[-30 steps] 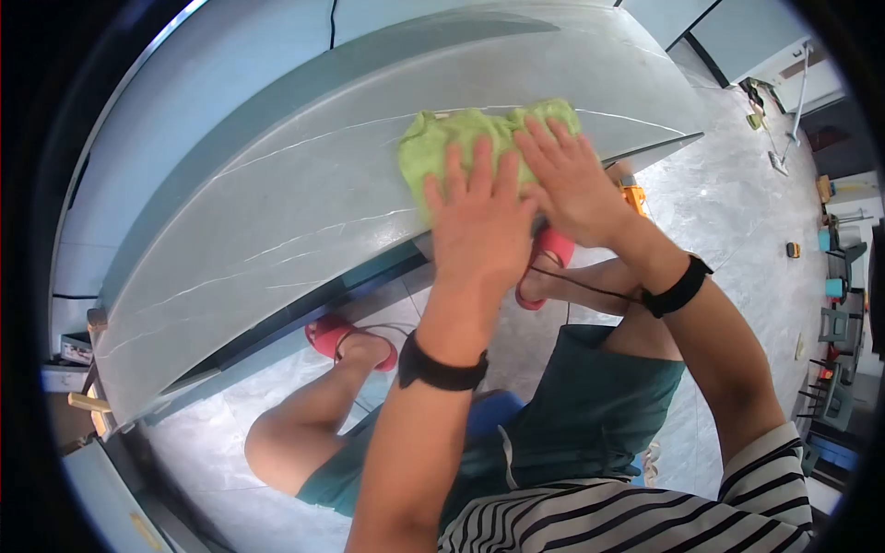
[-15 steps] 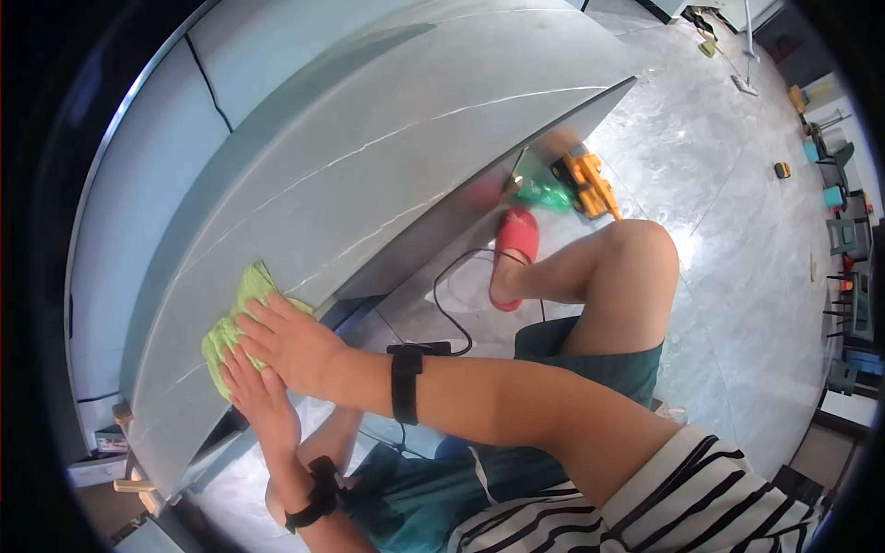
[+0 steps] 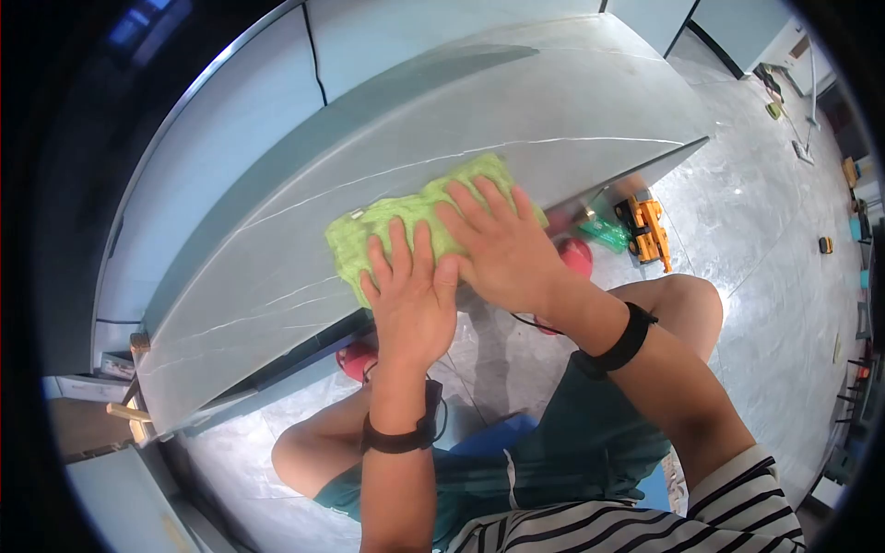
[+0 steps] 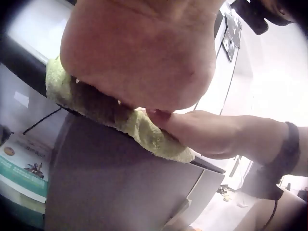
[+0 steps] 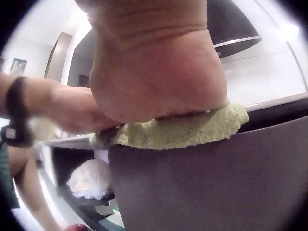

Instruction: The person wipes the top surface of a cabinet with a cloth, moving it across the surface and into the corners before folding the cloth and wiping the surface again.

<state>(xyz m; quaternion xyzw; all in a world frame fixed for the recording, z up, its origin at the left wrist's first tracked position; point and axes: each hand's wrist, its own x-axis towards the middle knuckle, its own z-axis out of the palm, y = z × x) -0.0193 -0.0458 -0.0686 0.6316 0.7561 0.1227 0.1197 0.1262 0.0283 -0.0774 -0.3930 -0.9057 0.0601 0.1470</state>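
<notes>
A green cloth (image 3: 369, 241) lies spread on the grey, white-veined tabletop (image 3: 267, 258) in the head view. My left hand (image 3: 412, 309) rests flat on its near left part, fingers straight and spread. Beside it my right hand (image 3: 507, 249) presses on the cloth's right part, also with spread fingers, the two thumbs close together. In the left wrist view the cloth (image 4: 159, 142) hangs a little over the table's front edge under the palm. The right wrist view shows the cloth (image 5: 183, 132) beneath the heel of the right hand, its edge folded over the front.
A yellow toy truck (image 3: 648, 230) and a green plastic bag (image 3: 604, 233) are on the floor past the table's right end. Below the tabletop, a white plastic bag (image 5: 90, 178) sits on a shelf. Pale cabinet panels (image 3: 221, 157) rise behind the table.
Both hands went with the cloth to the table's left end half a second ago, and have since come back right to its middle, left of where they were one second ago.
</notes>
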